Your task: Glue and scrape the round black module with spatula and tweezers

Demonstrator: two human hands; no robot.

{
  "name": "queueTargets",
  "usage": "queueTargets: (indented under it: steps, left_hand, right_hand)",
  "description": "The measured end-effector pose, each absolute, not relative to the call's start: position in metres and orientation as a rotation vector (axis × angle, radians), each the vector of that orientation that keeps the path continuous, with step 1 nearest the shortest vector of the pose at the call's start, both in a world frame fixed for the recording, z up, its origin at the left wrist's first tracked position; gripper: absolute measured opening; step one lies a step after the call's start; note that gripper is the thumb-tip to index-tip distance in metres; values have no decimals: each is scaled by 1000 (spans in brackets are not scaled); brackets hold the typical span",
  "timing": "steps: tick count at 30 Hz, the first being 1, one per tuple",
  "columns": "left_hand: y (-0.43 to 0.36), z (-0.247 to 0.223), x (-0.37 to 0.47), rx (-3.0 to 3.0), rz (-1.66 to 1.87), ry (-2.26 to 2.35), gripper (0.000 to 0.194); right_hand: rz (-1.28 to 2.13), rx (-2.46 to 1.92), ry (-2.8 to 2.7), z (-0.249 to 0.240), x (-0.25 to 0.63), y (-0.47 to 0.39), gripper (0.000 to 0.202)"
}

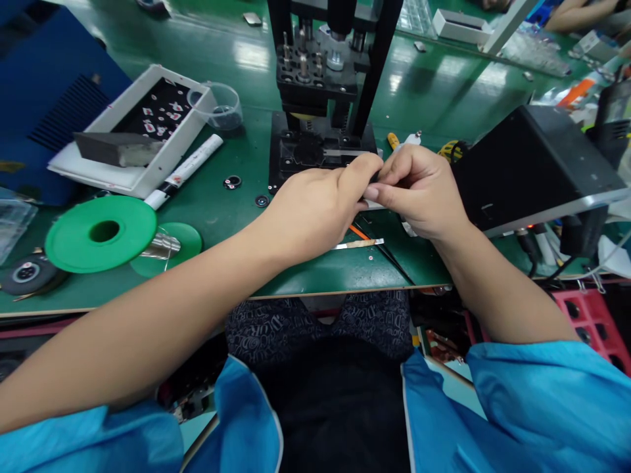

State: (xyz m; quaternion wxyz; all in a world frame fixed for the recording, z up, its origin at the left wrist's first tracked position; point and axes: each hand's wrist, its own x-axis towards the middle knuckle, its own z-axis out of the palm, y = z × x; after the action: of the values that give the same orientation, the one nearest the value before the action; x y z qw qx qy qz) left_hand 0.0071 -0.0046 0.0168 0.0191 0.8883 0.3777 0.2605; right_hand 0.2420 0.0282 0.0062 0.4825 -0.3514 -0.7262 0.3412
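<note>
Apparently we are midway: our right hand (424, 190)'s grip pinches a small dark piece (374, 177) beside our left hand (313, 207), whose grip we cannot make out. The piece is outside the black press (315, 97); two round parts (232, 182) lie loose on the surface (221, 211).

Workshop or factory bench — green work surface (231, 263), black press (315, 79), wire spool (101, 234), tray of small parts (152, 105), another person's arm (582, 14) across the bench.
</note>
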Motion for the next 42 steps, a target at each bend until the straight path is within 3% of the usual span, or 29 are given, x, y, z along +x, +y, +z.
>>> queueTargets:
  steps: [13,19,26,30,37,42]
  left_hand:
    - [0,12,5,2378,911,1352,53]
    - [3,14,9,2065,1028,1095,52]
    - [9,27,-1,2013,935,1107,49]
    - [14,27,-7,1961,941,1049,46]
    - [22,14,-10,1790,1100,975,62]
    - [18,19,-9,1837,1083,975,66]
  right_hand:
    - [787,-833,-1747,8,240,31,91]
    - [751,-742,-1704,6,249,40,78]
    - [739,-870,-1870,13,251,25,69]
    - [768,-861,-2062,18,247,17,52]
    - [807,-863,-2121,26,244,9,20]
    - [945,-877,-1981,26,245,9,21]
